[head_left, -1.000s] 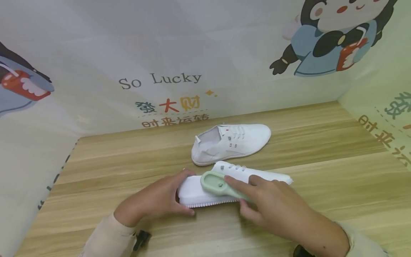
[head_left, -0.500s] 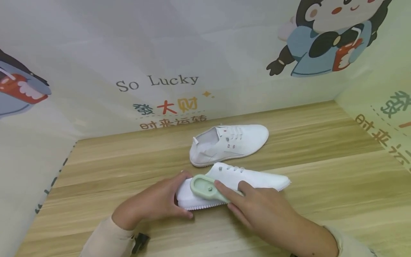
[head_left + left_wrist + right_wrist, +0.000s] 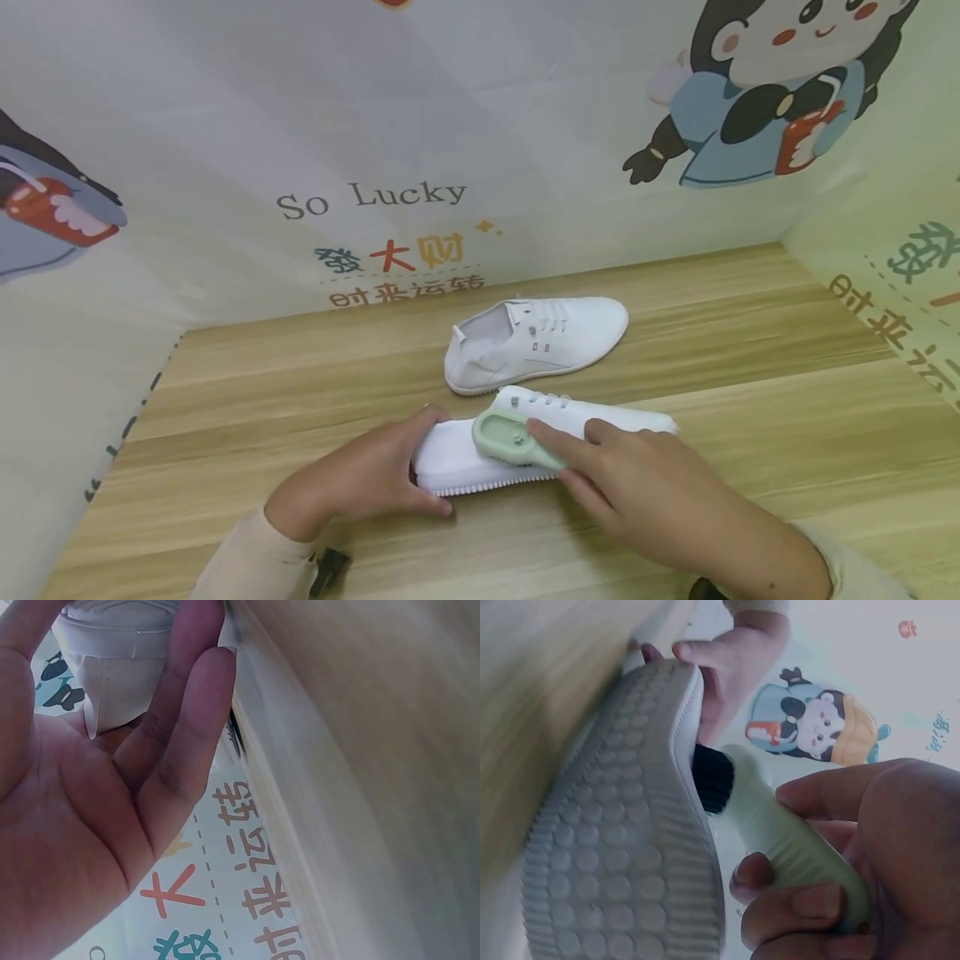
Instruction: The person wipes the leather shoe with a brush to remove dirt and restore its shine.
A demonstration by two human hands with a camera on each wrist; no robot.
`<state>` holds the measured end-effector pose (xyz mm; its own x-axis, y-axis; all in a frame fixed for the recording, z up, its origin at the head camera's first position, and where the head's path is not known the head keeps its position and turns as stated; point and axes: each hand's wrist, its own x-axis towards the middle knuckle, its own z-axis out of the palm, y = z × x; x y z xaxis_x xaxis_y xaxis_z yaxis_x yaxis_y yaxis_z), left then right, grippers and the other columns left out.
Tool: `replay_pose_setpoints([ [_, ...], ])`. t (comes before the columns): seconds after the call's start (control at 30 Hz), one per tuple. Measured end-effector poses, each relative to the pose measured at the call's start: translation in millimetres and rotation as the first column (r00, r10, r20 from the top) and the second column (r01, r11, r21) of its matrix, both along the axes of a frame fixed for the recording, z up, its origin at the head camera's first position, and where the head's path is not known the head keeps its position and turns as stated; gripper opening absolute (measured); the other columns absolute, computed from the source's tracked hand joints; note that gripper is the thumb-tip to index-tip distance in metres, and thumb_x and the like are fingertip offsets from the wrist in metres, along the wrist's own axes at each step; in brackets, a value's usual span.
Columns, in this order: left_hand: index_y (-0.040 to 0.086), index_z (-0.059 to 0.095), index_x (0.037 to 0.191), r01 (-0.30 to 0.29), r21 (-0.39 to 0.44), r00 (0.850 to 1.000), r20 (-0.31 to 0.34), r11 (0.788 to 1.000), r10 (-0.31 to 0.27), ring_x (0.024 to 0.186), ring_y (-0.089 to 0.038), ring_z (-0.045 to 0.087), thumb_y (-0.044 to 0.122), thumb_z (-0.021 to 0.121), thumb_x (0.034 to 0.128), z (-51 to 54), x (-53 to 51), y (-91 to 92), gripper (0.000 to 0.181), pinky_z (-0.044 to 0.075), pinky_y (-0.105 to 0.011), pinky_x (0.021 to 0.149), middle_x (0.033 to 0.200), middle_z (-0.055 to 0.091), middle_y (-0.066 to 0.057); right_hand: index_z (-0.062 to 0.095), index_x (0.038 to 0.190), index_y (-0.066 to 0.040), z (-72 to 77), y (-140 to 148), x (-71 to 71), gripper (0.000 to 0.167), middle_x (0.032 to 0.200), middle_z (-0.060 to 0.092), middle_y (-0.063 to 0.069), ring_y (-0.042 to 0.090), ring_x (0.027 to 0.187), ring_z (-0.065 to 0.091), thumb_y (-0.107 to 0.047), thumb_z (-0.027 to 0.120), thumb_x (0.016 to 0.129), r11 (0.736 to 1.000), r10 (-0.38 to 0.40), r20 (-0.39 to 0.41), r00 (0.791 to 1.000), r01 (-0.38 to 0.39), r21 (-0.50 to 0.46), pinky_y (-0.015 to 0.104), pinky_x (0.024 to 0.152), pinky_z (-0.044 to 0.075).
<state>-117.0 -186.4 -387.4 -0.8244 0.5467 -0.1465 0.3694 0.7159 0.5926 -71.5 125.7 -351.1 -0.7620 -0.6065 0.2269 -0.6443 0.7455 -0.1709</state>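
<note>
A white shoe (image 3: 450,454) lies tilted on its side, its studded sole (image 3: 607,847) showing in the right wrist view. My left hand (image 3: 375,467) grips its heel, thumb and fingers around the end; the left wrist view shows the heel (image 3: 112,682) between them. My right hand (image 3: 637,483) holds a pale green brush (image 3: 510,437) by its handle, index finger stretched along it. The brush's dark bristles (image 3: 712,780) press against the shoe's side, just above the sole edge. Behind stands a second white shoe (image 3: 547,342), upright with its toe to the right.
The shoes are on a wood-grain table (image 3: 285,375). A printed backdrop (image 3: 525,125) with cartoon figures rises behind it and at both sides. A small black object (image 3: 328,571) sits by the left sleeve.
The brush has slid left toward the heel, then back right along the shoe's side. My left hand has stayed on the heel, and the rear shoe has not moved.
</note>
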Motion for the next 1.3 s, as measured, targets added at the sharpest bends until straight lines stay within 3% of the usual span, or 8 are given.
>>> replay_pose_setpoints([
  [0.27,0.021,0.046,0.131,0.015,0.011,1.0,-0.001,1.0,-0.015,0.087,-0.006,0.06,0.039,0.09,0.0701,0.1,-1.4,1.1,0.077,0.049,-0.025,0.078,0.102,0.063,0.01,0.047,0.148,-0.034,-9.7,-9,2.8,0.053,0.085,0.057,-0.003,0.005,0.051,0.039,-0.033,0.064,0.097,0.999,0.035,-0.02,0.999,-0.035,-0.015,0.025,0.05,0.036],
  [0.5,0.021,0.047,0.13,0.0,-0.001,1.0,0.02,1.0,0.0,0.088,-0.007,0.06,0.042,0.09,0.0696,0.9,-0.4,0.7,0.077,0.049,-0.027,0.079,0.103,0.063,0.009,0.048,0.145,-0.032,-6.3,-4,1.6,0.054,0.083,0.059,-0.003,0.007,0.052,0.043,-0.03,0.067,0.095,1.0,0.02,-0.039,0.999,-0.02,0.005,0.026,0.05,0.037],
  [0.83,0.022,0.047,0.128,0.003,0.003,1.0,0.017,1.0,-0.003,0.088,-0.007,0.06,0.042,0.09,0.0693,0.3,-0.7,1.1,0.075,0.049,-0.026,0.08,0.102,0.063,0.01,0.05,0.144,-0.032,-3.3,1,0.6,0.05,0.082,0.06,-0.005,0.006,0.057,0.043,-0.031,0.063,0.096,1.0,-0.015,0.025,1.0,0.014,0.019,0.028,0.051,0.037],
  [1.1,0.022,0.047,0.128,-0.001,-0.006,1.0,0.009,1.0,0.001,0.085,-0.007,0.059,0.044,0.089,0.0698,2.1,0.5,0.4,0.075,0.049,-0.025,0.076,0.1,0.063,0.01,0.052,0.143,-0.031,-10.7,-8,4.2,0.052,0.08,0.061,-0.004,0.007,0.05,0.044,-0.038,0.067,0.094,0.999,0.048,-0.103,0.994,-0.045,0.022,0.026,0.048,0.034],
  [1.3,0.022,0.047,0.127,-0.004,0.0,1.0,0.011,1.0,0.004,0.085,-0.007,0.06,0.044,0.089,0.0695,0.8,0.8,-0.1,0.075,0.049,-0.026,0.076,0.1,0.063,0.009,0.054,0.14,-0.032,-8.8,-4,5.3,0.053,0.077,0.061,-0.004,0.01,0.05,0.047,-0.036,0.071,0.091,0.999,0.022,-0.149,0.989,-0.016,0.038,0.027,0.047,0.034],
])
